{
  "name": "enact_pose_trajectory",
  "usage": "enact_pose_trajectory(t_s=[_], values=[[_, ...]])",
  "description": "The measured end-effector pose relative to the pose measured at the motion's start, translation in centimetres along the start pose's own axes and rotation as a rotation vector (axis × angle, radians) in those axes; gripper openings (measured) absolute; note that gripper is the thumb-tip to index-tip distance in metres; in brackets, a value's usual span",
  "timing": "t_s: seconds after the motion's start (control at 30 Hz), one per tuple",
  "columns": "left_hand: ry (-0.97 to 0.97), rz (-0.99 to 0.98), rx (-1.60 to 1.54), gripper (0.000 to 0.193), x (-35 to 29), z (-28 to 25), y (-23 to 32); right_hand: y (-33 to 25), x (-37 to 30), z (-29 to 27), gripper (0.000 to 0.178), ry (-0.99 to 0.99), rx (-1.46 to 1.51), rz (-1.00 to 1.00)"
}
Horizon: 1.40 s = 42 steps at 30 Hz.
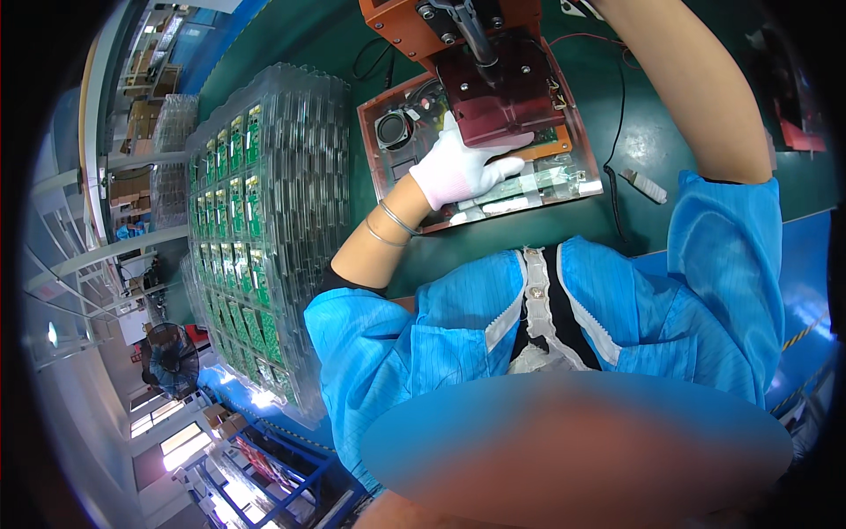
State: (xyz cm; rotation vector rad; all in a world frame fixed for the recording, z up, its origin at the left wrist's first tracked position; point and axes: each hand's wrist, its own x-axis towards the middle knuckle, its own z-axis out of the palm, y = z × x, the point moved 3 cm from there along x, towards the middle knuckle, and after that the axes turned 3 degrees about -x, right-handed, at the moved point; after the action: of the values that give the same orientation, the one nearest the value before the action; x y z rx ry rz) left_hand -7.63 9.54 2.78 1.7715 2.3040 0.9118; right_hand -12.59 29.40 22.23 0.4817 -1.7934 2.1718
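Note:
My left hand point(467, 166), in a white glove, reaches in under the dark red see-through plate point(502, 110) of an orange bench press point(401, 22). Its fingers are spread, with the thumb apart from them. Some fingertips are partly covered by the plate. Close to the fingers sits an orange fixture block point(548, 150) with a bit of green board at its edge. Whether the fingertips touch it, I cannot tell. Below the hand lie pale, clear-wrapped strips point(538, 181). My right forearm point(683, 79) runs up past the top edge, and the hand is beyond the picture.
Left of the press stands a tall stack of clear plastic trays point(304, 159) holding green circuit boards point(236, 198). A shallow reddish box point(374, 159) surrounds the press base, with a round black part point(394, 130) inside. A white ridged piece point(645, 186) and black cable point(614, 150) lie on the green bench.

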Motion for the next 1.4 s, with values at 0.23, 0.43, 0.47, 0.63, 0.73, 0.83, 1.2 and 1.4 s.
enact_pose_trajectory(t_s=[0.23,0.43,0.47,0.63,0.73,0.83,1.2,1.4], values=[[-0.091,0.079,0.303,0.054,0.0,0.1,2.9,-0.4,-0.6,0.1,0.018,0.027,-0.034,0.015],[-0.113,0.091,0.258,0.064,-0.9,0.3,2.0,-0.4,-0.3,0.1,0.02,0.056,0.017,0.039],[-0.107,0.087,0.264,0.064,-1.3,0.0,1.8,-0.5,-0.2,0.2,0.02,0.047,0.017,0.035],[-0.043,-0.003,0.207,0.06,-5.0,-3.3,1.2,-0.7,0.3,0.0,0.026,0.056,-0.041,-0.056],[0.115,-0.144,0.051,0.054,-8.7,-5.1,0.7,-4.8,-1.6,1.0,0.031,-0.048,-0.206,-0.356],[0.229,-0.273,-0.061,0.048,-12.5,-5.3,-0.2,-7.4,-6.3,3.1,0.04,-0.037,-0.503,-0.725],[0.536,-0.7,-0.165,0.049,-16.5,-2.8,-1.2,-1.8,-17.1,1.2,0.043,-0.305,-0.857,-0.298],[0.5,-0.706,-0.284,0.053,-14.7,-3.4,-1.7,2.9,-20.6,-3.5,0.042,0.198,-0.397,0.021]])
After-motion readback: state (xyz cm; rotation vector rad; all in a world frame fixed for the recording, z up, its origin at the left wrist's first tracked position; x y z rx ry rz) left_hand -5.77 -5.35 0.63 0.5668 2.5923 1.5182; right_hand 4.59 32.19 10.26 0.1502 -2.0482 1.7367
